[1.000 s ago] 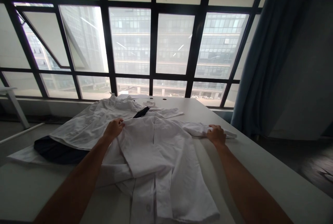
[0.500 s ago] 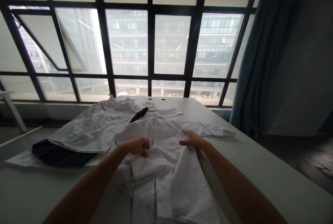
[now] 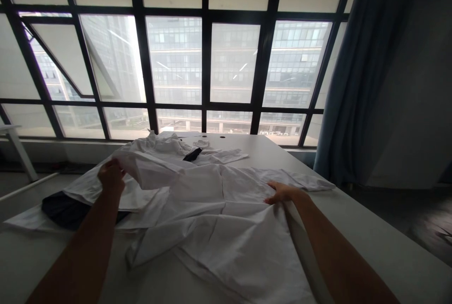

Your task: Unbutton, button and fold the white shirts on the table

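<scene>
A white shirt [image 3: 226, 209] lies spread and wrinkled across the near table, one sleeve stretched out to the right. My left hand [image 3: 111, 175] is closed on a part of this shirt and holds it raised off to the left. On the shirt's right side rests my right hand [image 3: 280, 193], thumb and fingers apart, touching the cloth. Beneath the raised cloth, farther left, are more white garments [image 3: 155, 143]. A dark piece of cloth [image 3: 63, 207] shows from under them, and a small dark strip [image 3: 192, 154] lies behind the shirt.
The white table [image 3: 367, 228] reaches back to large black-framed windows [image 3: 231, 63], one pane tilted at the left. A blue curtain [image 3: 342, 106] hangs at the right. A white table leg [image 3: 21, 153] stands at the far left.
My left hand has moved left and up, pulling the shirt's cloth with it. My right hand has shifted slightly right. The shirt's front opening with its button no longer shows.
</scene>
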Motion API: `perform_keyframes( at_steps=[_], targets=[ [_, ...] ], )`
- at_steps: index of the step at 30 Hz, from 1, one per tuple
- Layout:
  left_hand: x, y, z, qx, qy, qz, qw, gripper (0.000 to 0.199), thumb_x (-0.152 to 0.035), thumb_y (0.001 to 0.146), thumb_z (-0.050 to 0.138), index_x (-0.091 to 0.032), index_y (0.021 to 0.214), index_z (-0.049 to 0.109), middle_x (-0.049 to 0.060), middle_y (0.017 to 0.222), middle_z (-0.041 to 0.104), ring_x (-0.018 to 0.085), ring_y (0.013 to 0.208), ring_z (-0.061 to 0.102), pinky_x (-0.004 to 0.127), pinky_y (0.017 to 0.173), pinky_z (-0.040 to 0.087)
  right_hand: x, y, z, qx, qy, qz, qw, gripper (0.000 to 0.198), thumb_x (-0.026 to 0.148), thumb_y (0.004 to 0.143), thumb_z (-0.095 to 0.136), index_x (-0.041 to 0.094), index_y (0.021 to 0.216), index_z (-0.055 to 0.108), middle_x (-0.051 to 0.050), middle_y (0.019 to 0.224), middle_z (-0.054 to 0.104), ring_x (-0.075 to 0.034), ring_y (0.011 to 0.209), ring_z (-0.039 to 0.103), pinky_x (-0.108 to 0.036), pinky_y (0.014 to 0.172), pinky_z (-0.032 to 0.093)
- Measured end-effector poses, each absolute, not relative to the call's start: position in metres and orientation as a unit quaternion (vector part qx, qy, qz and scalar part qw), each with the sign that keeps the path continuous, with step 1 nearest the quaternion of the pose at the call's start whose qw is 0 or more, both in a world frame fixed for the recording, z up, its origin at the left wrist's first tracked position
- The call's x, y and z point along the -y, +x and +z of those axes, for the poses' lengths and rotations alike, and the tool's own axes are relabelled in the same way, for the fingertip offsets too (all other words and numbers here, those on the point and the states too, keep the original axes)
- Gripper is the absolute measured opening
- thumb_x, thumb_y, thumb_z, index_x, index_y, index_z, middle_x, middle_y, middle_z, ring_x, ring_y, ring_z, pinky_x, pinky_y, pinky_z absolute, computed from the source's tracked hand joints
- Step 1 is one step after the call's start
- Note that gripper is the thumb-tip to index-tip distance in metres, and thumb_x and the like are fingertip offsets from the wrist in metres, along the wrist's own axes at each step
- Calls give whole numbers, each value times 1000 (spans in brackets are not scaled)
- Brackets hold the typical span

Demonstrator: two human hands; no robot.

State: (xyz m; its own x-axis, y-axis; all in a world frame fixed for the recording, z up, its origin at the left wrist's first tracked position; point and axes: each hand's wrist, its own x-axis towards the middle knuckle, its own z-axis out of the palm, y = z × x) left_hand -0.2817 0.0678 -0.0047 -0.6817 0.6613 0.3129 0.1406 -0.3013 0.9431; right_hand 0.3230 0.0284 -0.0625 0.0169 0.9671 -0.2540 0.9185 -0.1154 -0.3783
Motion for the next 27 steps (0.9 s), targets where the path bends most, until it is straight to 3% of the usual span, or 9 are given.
perform_keyframes(
  at_steps=[4, 6, 8, 11, 15, 18, 22, 25, 27],
  targets=[
    [-56, -309, -5, -605, 260, 752, 33, 26, -25, 89, 33, -19, 109, 49, 11, 101, 62, 31, 114, 54, 54, 100, 38, -22, 338, -63, 666, -708, 222, 80, 117, 56, 45, 88, 15, 146, 45, -17, 153, 39, -37, 136, 42, -43, 114, 32],
    [-56, -292, -1, -605, 306, 734, -36, 26, -25, 88, 37, -17, 109, 52, 12, 110, 62, 30, 114, 55, 49, 101, 39, -20, 334, -66, 689, -688, 199, 115, 107, 58, 51, 85, 14, 142, 49, -18, 149, 44, -35, 134, 45, -42, 113, 34],
    [-57, -254, 0, -580, 464, 668, -39, 27, -30, 88, 43, -16, 105, 57, 10, 103, 66, 25, 98, 62, 40, 91, 47, -19, 322, -69, 720, -662, 148, 151, 90, 60, 64, 77, 13, 137, 55, -18, 143, 51, -33, 131, 49, -42, 112, 36],
    [-56, -188, -10, -497, 740, 442, 101, 28, -39, 85, 51, -15, 92, 65, 5, 79, 68, 19, 73, 63, 29, 71, 49, -20, 297, -73, 756, -624, 78, 181, 68, 56, 78, 66, 15, 131, 60, -17, 138, 57, -30, 127, 53, -41, 110, 38],
    [-44, -136, -30, -341, 909, 119, 207, 31, -40, 73, 70, -15, 91, 71, 3, 85, 70, 16, 74, 61, 23, 67, 46, -20, 270, -74, 788, -589, 68, 164, 64, 55, 76, 68, 19, 129, 63, -16, 144, 51, -31, 132, 48, -42, 111, 37],
    [-31, -129, -32, -344, 912, 18, 222, 40, -31, 62, 78, -17, 99, 72, 2, 89, 69, 15, 75, 61, 22, 65, 46, -14, 260, -65, 802, -574, 98, 133, 60, 52, 78, 67, 19, 127, 66, -17, 143, 52, -31, 130, 51, -41, 108, 39],
    [-6, -122, -15, -397, 859, -108, 305, 32, -20, 61, 76, -20, 93, 72, -2, 72, 68, 15, 63, 62, 24, 58, 48, -2, 252, -34, 801, -579, 143, 53, 51, 53, 74, 70, 20, 113, 74, -13, 123, 67, -29, 109, 64, -37, 95, 47],
    [1, -112, 4, -373, 790, -234, 428, 33, -26, 65, 77, -22, 97, 72, 1, 74, 71, 17, 59, 66, 28, 58, 52, 0, 241, -7, 762, -612, 206, -50, 44, 59, 75, 68, 19, 90, 79, -9, 93, 75, -25, 85, 69, -30, 76, 51],
    [-9, -106, 17, -339, 789, -211, 467, 36, -37, 71, 76, -23, 104, 70, 3, 81, 73, 18, 62, 68, 29, 61, 53, -5, 232, 6, 739, -641, 195, -74, 44, 59, 78, 65, 17, 81, 79, -9, 81, 75, -22, 75, 69, -28, 68, 49]
  ],
)
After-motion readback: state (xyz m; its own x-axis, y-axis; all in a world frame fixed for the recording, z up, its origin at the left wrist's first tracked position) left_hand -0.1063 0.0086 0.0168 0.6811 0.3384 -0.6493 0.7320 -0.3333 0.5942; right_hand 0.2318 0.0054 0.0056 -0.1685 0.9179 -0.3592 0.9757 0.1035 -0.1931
